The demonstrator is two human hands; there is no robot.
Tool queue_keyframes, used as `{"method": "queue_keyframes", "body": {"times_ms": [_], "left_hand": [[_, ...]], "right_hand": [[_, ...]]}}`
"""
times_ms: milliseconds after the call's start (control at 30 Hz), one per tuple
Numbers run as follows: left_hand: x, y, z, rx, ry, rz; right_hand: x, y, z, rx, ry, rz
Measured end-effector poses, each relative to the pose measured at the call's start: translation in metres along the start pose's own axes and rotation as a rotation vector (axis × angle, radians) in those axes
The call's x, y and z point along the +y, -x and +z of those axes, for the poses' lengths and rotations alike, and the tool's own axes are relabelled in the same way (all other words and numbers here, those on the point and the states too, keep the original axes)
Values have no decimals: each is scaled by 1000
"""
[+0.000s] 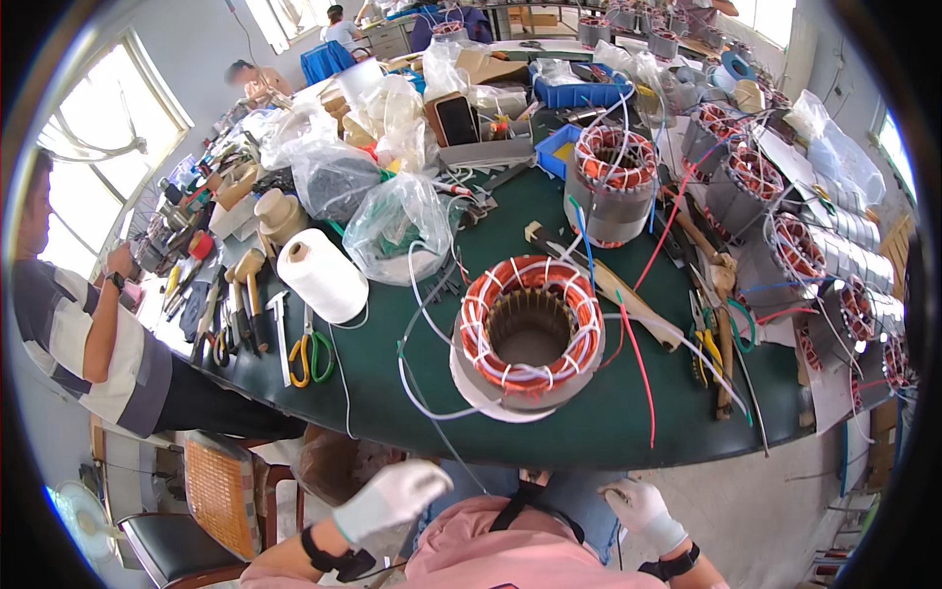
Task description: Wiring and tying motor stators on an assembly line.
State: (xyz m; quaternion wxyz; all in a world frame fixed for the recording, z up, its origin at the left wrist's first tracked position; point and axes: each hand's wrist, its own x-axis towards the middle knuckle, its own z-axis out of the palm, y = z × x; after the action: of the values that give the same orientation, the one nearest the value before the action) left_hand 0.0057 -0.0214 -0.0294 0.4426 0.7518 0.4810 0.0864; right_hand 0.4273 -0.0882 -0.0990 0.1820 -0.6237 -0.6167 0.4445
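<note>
My gloved left hand (397, 499) is in front of the table edge, above my lap, with its fingers curled together. My gloved right hand (643, 512) hovers on the other side of my lap, fingers bent in; what either hand holds, if anything, is too small to see. Nearest to both stands a motor stator (530, 388) on the green table (412, 432), its copper winding ring laced with white cord and facing up. White, blue and red lead wires spread from it. A thin thread (459, 457) hangs over the table edge near my left fingertips.
A white thread cone (322, 277), green-handled scissors (312, 355) and mallets (252, 285) lie left. Behind is another stator (613, 187); more stators (785, 245) line the right, near yellow pliers (704, 344). A person (88, 334) stands left beside a chair (221, 491).
</note>
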Motion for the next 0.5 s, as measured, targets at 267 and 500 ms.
{"method": "queue_keyframes", "body": {"times_ms": [267, 500], "left_hand": [[-154, 115, 113, -643, -298, -713], [-156, 145, 86, -316, -170, -1013]], "right_hand": [[0, -2, -4, 229, -211, -89], [-71, -30, -88, 510, -71, -709]]}}
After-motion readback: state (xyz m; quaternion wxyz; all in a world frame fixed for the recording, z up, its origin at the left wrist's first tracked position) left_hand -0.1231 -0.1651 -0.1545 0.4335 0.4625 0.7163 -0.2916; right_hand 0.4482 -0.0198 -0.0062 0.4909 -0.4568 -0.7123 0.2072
